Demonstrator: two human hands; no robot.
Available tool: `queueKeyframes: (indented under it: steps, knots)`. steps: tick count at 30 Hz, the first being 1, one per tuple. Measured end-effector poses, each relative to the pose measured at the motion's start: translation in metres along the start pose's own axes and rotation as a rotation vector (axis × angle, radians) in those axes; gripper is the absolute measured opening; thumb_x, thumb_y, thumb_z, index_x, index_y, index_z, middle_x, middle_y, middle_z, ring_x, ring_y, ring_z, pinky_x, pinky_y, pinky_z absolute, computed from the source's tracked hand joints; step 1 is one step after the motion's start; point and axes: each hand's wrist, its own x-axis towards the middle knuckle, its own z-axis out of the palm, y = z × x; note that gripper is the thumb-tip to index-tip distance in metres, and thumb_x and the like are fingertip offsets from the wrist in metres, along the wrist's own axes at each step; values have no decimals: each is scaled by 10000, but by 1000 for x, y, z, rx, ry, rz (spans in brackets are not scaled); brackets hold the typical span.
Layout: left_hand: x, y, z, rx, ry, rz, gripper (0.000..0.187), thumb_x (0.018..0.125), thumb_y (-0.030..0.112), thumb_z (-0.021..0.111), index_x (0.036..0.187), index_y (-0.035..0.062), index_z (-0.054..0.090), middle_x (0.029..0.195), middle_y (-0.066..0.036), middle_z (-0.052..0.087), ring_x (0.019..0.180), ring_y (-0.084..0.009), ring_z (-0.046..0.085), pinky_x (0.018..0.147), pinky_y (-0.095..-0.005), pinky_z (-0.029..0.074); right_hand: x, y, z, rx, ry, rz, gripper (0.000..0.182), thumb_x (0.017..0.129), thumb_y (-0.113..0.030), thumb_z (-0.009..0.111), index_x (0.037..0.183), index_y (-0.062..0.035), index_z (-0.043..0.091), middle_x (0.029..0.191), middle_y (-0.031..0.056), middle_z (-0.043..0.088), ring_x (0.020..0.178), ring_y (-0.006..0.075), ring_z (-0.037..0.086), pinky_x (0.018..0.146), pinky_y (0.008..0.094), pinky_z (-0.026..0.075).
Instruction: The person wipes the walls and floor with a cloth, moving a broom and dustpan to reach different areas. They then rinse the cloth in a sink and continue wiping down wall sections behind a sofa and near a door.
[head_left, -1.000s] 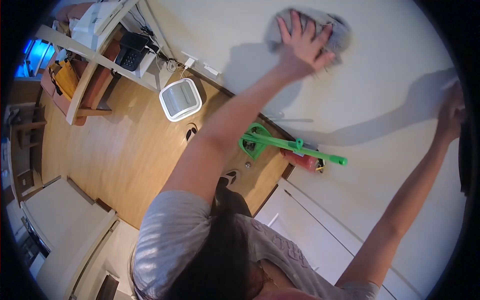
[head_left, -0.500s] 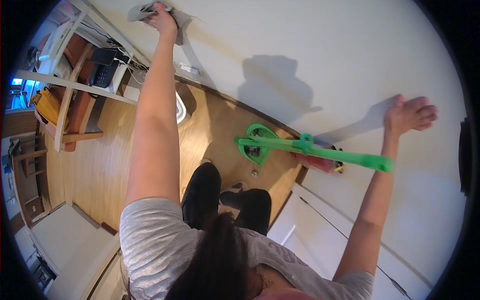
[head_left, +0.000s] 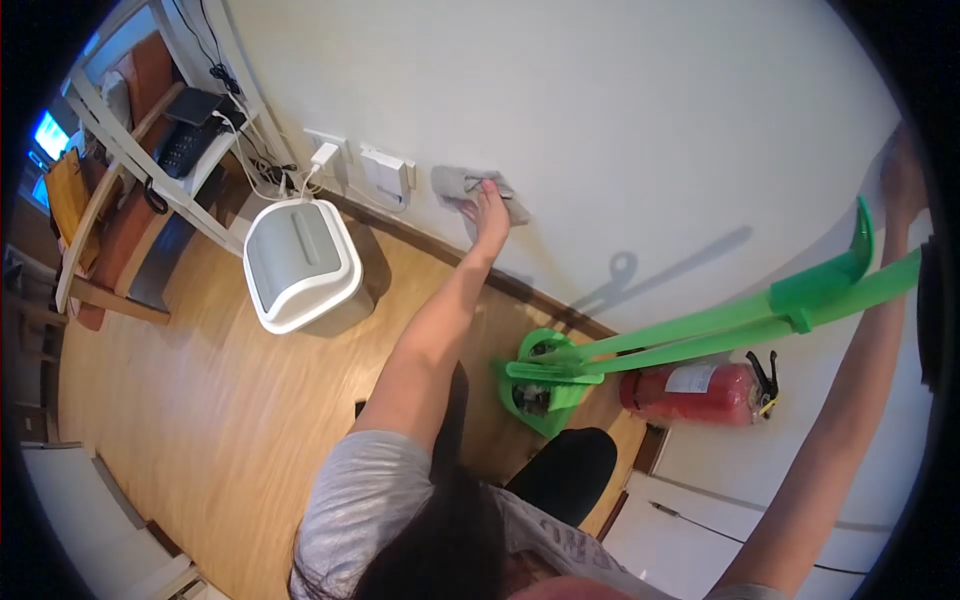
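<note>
My left hand (head_left: 487,213) presses a crumpled grey cloth (head_left: 460,186) against the white wall (head_left: 640,90), low down and right of the wall sockets. My fingers and thumb are closed on the cloth. Over at the far right edge, my right hand (head_left: 903,175) rests against the wall, dim and partly lost in the dark rim of the view; it appears to hold nothing. Between my arms stands a green long-handled dustpan and broom set (head_left: 690,335), its pan on the floor and its handles passing in front of my right forearm.
A white bin with a grey lid (head_left: 300,255) stands by the wall below the plugged-in sockets (head_left: 385,172). At the right lies a red fire extinguisher (head_left: 690,392) near white cabinets (head_left: 690,530). A white shelf frame (head_left: 150,165) with a black telephone (head_left: 185,145) is on the left.
My left hand has moved the cloth down and to the right along the wall, from high up. The view has shifted, bringing the bin and extinguisher into clearer sight. My right hand stays by the wall.
</note>
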Motion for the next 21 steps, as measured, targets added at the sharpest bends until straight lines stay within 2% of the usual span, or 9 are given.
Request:
queueKeyframes:
  steps: [1, 4, 5, 8, 11, 14, 17, 20, 21]
  knots:
    - [-3, 22, -7, 12, -118, -39, 632, 948, 450, 229, 1381, -9, 250, 1475, -215, 83, 1358, -395, -37, 1066, -523, -84, 0, 5, 3, -8, -9, -11, 569, 893, -534, 325, 1205, -106, 534, 1258, 146, 505, 1167, 350, 458, 976, 447, 314]
    - [-17, 89, 11, 99, 399, 626, 563, 940, 348, 318, 1343, -45, 312, 1442, -249, 175, 1356, -407, 9, 1064, -546, -32, -2, 1, 5, -22, 14, -7, 580, 892, -545, 318, 1177, -106, 568, 1221, 142, 544, 1140, 343, 489, 972, 415, 333]
    - [-21, 93, 5, 173, 473, 677, 480, 907, 253, 397, 1257, -75, 409, 1354, -279, 322, 1317, -430, 158, 1068, -539, 80, -2, -6, 3, -45, 42, 1, 583, 891, -549, 316, 1177, -109, 569, 1212, 143, 549, 1131, 344, 497, 968, 402, 342]
    - [-30, 29, -14, 274, 162, 506, 400, 874, 190, 429, 1166, -79, 473, 1265, -283, 415, 1240, -433, 295, 1056, -523, 162, 2, -23, -9, -5, 78, 41, 588, 886, -558, 309, 1181, -121, 570, 1196, 141, 560, 1121, 338, 509, 970, 381, 352]
    - [-31, -6, -22, 449, 146, 544, 371, 855, 154, 423, 1147, -65, 484, 1222, -275, 443, 1182, -426, 352, 1036, -497, 224, -4, -19, -13, 2, -1, 133, 595, 879, -567, 304, 1184, -131, 570, 1184, 133, 569, 1120, 331, 512, 978, 372, 350]
    - [-49, 56, -16, 247, 163, 484, 377, 841, 133, 423, 1156, -66, 478, 1204, -267, 455, 1177, -427, 350, 1037, -488, 229, -4, -24, -11, 53, 25, 158, 617, 868, -587, 289, 1198, -144, 563, 1211, 123, 552, 1146, 329, 492, 992, 403, 334]
    - [-36, 26, -11, 555, 370, 621, 359, 853, 152, 428, 1132, -66, 486, 1155, -268, 473, 1131, -435, 370, 1042, -476, 232, -7, -25, -7, 45, 70, 140, 639, 867, -602, 261, 1224, -156, 545, 1245, 116, 530, 1181, 325, 463, 1017, 444, 289]
    - [-45, 12, -27, 314, 151, 303, 379, 853, 157, 437, 1145, -82, 466, 1213, -285, 439, 1179, -445, 333, 1059, -489, 205, -8, -23, -9, 47, 31, 155, 667, 865, -619, 225, 1245, -161, 528, 1271, 110, 512, 1208, 317, 440, 1037, 466, 243]
    - [-42, 17, -23, 251, 323, 482, 324, 851, 148, 434, 1057, -91, 509, 1163, -293, 461, 1177, -443, 335, 1069, -500, 190, -5, -26, -15, 57, -37, 168, 680, 864, -626, 216, 1250, -159, 524, 1273, 110, 511, 1212, 315, 436, 1043, 464, 232]
